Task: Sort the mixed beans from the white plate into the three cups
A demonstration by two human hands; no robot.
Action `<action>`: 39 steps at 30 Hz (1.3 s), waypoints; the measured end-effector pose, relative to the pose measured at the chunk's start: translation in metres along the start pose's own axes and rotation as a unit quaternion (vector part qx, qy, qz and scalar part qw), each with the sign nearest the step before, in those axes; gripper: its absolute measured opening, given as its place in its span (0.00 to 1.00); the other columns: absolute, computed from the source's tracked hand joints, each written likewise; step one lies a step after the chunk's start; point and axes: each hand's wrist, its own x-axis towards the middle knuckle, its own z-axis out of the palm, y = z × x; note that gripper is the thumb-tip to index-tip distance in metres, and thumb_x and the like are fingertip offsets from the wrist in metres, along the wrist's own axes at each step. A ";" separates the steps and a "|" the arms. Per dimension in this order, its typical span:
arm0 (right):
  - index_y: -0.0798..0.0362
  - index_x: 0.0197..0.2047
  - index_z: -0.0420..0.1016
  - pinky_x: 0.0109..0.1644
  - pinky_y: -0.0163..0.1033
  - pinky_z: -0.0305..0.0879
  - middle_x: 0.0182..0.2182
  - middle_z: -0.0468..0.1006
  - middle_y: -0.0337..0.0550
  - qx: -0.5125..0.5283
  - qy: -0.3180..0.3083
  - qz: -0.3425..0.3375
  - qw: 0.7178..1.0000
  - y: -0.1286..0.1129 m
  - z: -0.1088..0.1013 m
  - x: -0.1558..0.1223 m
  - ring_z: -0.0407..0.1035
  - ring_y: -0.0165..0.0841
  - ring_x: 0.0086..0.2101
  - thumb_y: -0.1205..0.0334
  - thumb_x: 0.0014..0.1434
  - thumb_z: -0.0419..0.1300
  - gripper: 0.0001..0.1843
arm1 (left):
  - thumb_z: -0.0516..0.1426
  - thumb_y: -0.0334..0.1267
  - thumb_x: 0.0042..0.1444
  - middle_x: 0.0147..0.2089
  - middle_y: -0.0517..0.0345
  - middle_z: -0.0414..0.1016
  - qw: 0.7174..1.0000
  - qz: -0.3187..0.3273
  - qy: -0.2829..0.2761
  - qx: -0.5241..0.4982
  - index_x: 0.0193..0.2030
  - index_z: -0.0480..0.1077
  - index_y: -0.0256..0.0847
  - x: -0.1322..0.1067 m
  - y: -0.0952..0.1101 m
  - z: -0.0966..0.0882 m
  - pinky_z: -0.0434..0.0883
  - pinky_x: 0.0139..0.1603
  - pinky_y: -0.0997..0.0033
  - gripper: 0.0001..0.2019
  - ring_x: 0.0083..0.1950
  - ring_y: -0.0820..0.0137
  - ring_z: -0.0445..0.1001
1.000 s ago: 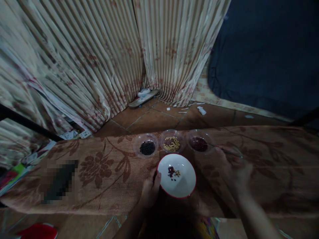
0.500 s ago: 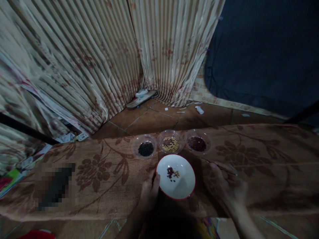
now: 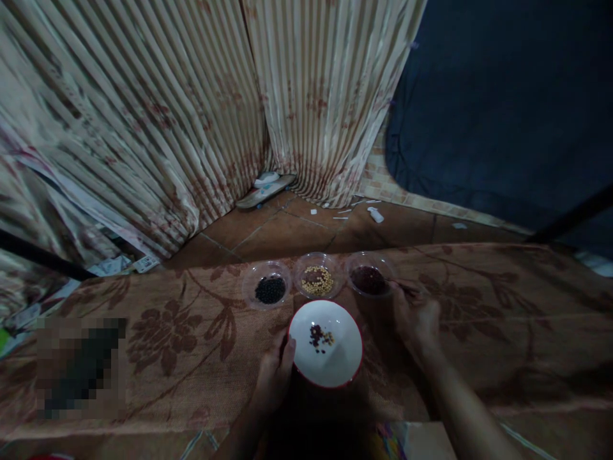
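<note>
My left hand grips the left rim of a white bowl with a red edge, thumb over the rim. Inside lies a small mixed heap of dark red, black and yellow beans. My right hand is closed round a slim spoon-like utensil, whose tip reaches the right edge of a clear plastic bowl of dark red beans. Left of it stand a clear bowl of yellow beans and another of black beans. The utensil's tip is too dim to make out.
A brown flowered cloth covers the low table. At its left lies a pixelated dark object. Beyond are striped curtains, a skateboard and white scraps on the tiled floor. Dark blue fabric hangs at right.
My right hand has moved forward and left, bringing the utensil to the bowl of dark red beans. My left hand still holds the white bowl. The whole view has shifted slightly.
</note>
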 end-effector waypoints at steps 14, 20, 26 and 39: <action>0.55 0.32 0.78 0.41 0.41 0.67 0.33 0.80 0.49 -0.053 -0.012 -0.050 0.997 0.010 0.005 0.012 0.73 0.37 0.34 0.50 0.58 0.55 0.18 | 0.49 0.45 0.62 0.50 0.50 0.76 1.000 -0.003 0.017 -0.002 0.54 0.67 0.37 0.000 -0.006 0.003 0.69 0.51 0.66 0.19 0.49 0.61 0.74; 0.55 0.33 0.77 0.41 0.42 0.67 0.33 0.79 0.50 -0.055 -0.004 -0.051 0.997 0.016 0.008 0.012 0.73 0.37 0.34 0.51 0.58 0.55 0.17 | 0.50 0.45 0.60 0.49 0.50 0.77 1.000 0.000 0.027 0.001 0.54 0.67 0.38 0.000 -0.005 0.003 0.70 0.50 0.66 0.19 0.49 0.61 0.74; 0.56 0.32 0.77 0.41 0.42 0.67 0.33 0.80 0.49 -0.051 -0.010 -0.051 0.997 0.014 0.008 0.011 0.73 0.37 0.34 0.51 0.59 0.55 0.17 | 0.48 0.44 0.62 0.50 0.50 0.76 1.000 -0.005 0.013 0.010 0.55 0.66 0.37 0.000 -0.006 0.002 0.69 0.49 0.67 0.19 0.46 0.63 0.75; 0.56 0.37 0.77 0.40 0.42 0.70 0.34 0.79 0.50 0.068 0.014 0.016 0.997 -0.027 0.001 0.004 0.73 0.36 0.35 0.53 0.57 0.57 0.15 | 0.48 0.44 0.62 0.51 0.54 0.76 1.000 0.009 0.013 -0.009 0.56 0.66 0.40 0.000 0.002 0.003 0.69 0.51 0.68 0.19 0.50 0.63 0.74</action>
